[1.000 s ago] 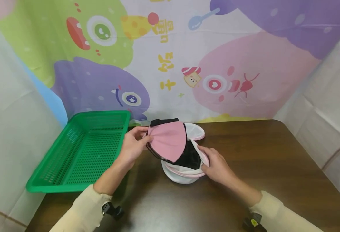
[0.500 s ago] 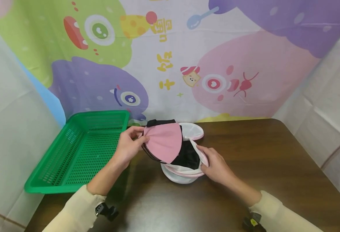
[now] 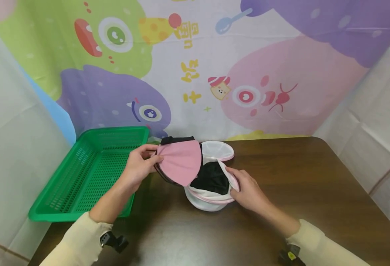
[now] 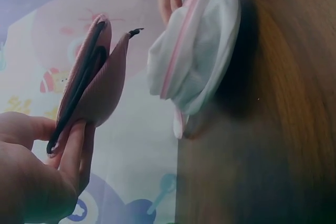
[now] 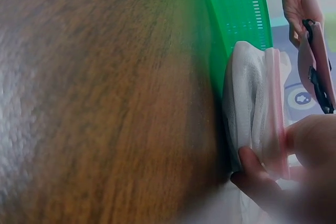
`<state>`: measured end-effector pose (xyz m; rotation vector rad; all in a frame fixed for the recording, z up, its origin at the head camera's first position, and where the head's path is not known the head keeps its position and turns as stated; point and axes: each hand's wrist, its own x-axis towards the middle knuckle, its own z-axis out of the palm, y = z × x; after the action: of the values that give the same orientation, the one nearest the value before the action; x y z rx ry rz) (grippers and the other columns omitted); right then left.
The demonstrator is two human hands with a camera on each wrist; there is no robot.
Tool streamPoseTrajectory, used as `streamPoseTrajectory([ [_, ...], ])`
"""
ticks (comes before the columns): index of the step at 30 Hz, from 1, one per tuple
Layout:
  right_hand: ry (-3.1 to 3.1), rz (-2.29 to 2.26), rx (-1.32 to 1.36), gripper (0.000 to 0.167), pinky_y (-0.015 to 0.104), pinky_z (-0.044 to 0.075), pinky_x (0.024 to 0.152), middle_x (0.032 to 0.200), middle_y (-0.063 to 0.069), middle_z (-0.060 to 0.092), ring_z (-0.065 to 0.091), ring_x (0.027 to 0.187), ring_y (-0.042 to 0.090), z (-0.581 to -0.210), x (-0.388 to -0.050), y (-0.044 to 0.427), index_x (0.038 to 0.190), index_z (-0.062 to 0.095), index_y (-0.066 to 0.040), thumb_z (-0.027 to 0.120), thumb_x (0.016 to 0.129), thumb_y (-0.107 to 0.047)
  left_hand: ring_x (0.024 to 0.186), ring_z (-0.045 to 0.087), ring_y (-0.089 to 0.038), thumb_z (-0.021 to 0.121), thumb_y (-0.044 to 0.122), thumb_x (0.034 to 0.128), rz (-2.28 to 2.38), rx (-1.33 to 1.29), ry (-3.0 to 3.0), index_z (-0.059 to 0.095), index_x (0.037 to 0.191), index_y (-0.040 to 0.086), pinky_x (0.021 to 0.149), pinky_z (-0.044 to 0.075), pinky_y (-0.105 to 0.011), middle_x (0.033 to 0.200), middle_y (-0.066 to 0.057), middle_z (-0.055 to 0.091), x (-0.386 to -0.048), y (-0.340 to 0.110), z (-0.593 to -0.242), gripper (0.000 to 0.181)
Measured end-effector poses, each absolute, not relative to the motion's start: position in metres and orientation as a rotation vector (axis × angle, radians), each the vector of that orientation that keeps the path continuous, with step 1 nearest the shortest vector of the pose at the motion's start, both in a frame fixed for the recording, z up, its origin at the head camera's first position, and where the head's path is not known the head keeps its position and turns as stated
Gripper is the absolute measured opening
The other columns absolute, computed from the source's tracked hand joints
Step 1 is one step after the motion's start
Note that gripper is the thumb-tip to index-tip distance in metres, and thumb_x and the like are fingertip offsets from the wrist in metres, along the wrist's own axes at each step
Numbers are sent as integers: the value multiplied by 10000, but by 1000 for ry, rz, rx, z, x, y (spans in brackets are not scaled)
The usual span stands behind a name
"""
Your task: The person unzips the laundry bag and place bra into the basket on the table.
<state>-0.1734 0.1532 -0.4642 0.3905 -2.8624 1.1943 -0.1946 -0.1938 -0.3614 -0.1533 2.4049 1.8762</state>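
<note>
My left hand [image 3: 137, 164] pinches one end of a folded pink bra [image 3: 181, 160] with black straps, held above the table beside a white mesh laundry bag [image 3: 203, 203]. In the left wrist view the bra [image 4: 102, 87] is seen edge-on, its cups folded together and a black strap along the side. My right hand [image 3: 248, 190] grips the bag's pink-trimmed rim on the right, thumb on one side and fingers on the other. The bag's round lid [image 3: 217, 149] lies flipped back behind it. Black fabric [image 3: 213, 179] shows inside the bag's mouth; its kind is unclear.
A green plastic basket [image 3: 98, 177] stands on the left of the brown wooden table [image 3: 281, 173]. Behind the table hangs a cartoon-printed curtain [image 3: 195, 118]. Pale walls stand on both sides.
My left hand has moved left with the pink bra, showing more of the black fabric in the bag. My right hand keeps its hold on the bag in the same place.
</note>
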Motion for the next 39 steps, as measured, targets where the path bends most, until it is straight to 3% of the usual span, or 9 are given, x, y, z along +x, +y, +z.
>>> streamPoseTrajectory([
  [9,-2869,1209,378,765,566,571,1093,1418,240,701,691,1249,393,-463,-172,153,1606,606,-70,769,864,19,894,713,-42,697,110,1094,1844,-178,2402,608,1534,5,814,666,-195,1195,-63,622,-198,-205,-355,461],
  [16,-2906,1229,340,769,610,567,1142,1455,234,679,680,1291,396,-464,-171,153,1627,583,-85,766,888,22,900,718,-27,683,116,1104,1808,-165,2419,591,1557,11,837,666,-199,1157,-34,657,-199,-216,-354,474],
  [31,-2872,1233,370,759,622,565,1129,1423,244,691,685,1269,413,-464,-173,152,1612,599,-76,765,876,12,891,740,-3,684,173,1107,1758,-177,2429,539,1616,29,873,680,-230,1090,38,674,-206,-245,-352,548],
  [32,-2843,1226,398,757,573,581,1104,1402,238,696,691,1241,394,-471,-176,154,1611,606,-98,762,877,-3,891,740,-1,684,174,1108,1758,-178,2428,538,1616,29,871,678,-226,1088,42,673,-206,-245,-352,548],
  [38,-2853,1215,394,759,564,580,1108,1407,231,698,693,1249,386,-472,-176,154,1609,608,-98,769,874,1,887,738,3,683,191,1110,1727,-173,2451,535,1618,30,858,675,-217,1095,38,679,-207,-250,-351,553],
  [39,-2882,1220,363,761,603,564,1128,1424,237,693,687,1271,404,-464,-173,152,1611,601,-76,769,874,16,885,738,4,684,192,1109,1725,-172,2451,534,1618,30,856,674,-215,1089,44,680,-207,-251,-351,555],
])
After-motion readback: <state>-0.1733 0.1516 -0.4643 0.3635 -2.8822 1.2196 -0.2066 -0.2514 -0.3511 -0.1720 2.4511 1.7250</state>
